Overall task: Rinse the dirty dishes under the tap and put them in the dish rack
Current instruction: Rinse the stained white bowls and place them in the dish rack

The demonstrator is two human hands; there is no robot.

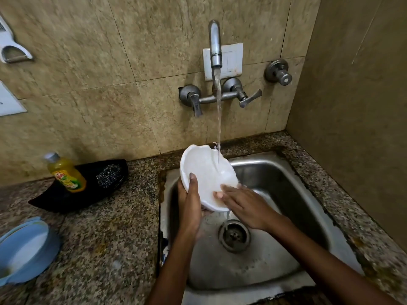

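over the sink, a white bowl sits tilted under the tap, water stream landing on its inner upper right side and running off the low edge toward the drain. left hand grasps the bowl from the left rim, thumb on the inside, fingers behind it out of sight. right hand lies flat, fingers straight, fingertips pressed on the bowl's inner lower surface; not curled round anything. bowl is above the basin, touching neither basin floor nor counter.

left of the sink on the counter: black tray carrying a yellow soap bottle and a steel scrubber. blue dish at the far left edge, partly cut off by the frame. wall behind holds two lever handles either side of the tap, a separate round valve to the right, and a white switch plate behind the spout.
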